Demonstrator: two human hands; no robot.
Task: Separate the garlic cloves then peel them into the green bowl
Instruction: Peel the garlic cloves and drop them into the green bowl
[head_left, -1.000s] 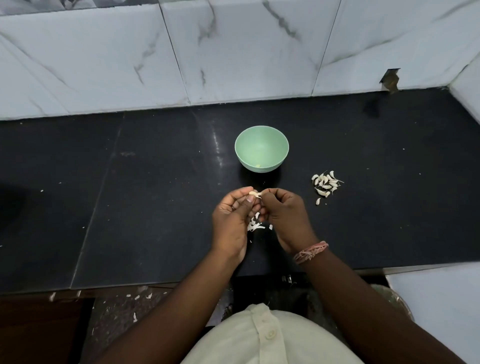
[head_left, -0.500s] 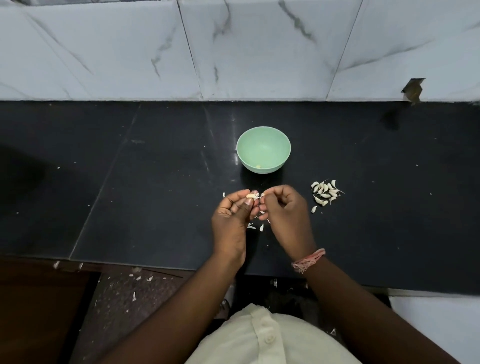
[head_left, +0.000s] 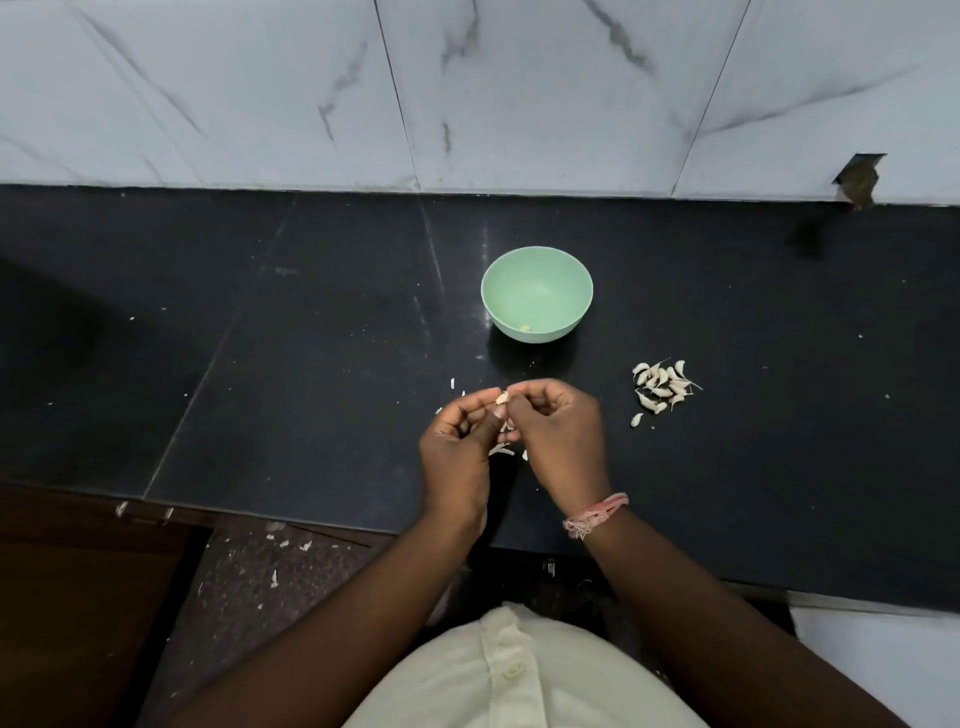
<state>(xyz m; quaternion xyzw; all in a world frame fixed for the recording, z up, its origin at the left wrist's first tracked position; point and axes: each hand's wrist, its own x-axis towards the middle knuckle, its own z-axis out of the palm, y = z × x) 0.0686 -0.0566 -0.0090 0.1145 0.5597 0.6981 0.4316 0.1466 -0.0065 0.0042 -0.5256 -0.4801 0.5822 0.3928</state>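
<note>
Head view: both hands working one garlic clove over the black surface.

Vs 0.5 s ago – hands sit a bit closer to the green bowl, otherwise same pose. Left hand and right hand both curled, fingertips pinching the small pale clove between them. Bowl is smooth, round, w/ one peeled clove inside near the front wall. Pile of unpeeled cloves – curved, papery, white – lies right of the hands. Thin skin flakes scattered under the hands. Surface glossy, dark; wall behind is veined marble tile.

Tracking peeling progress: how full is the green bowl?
Nearly empty: the green bowl stands upright, with one small pale piece on its bottom.
</note>
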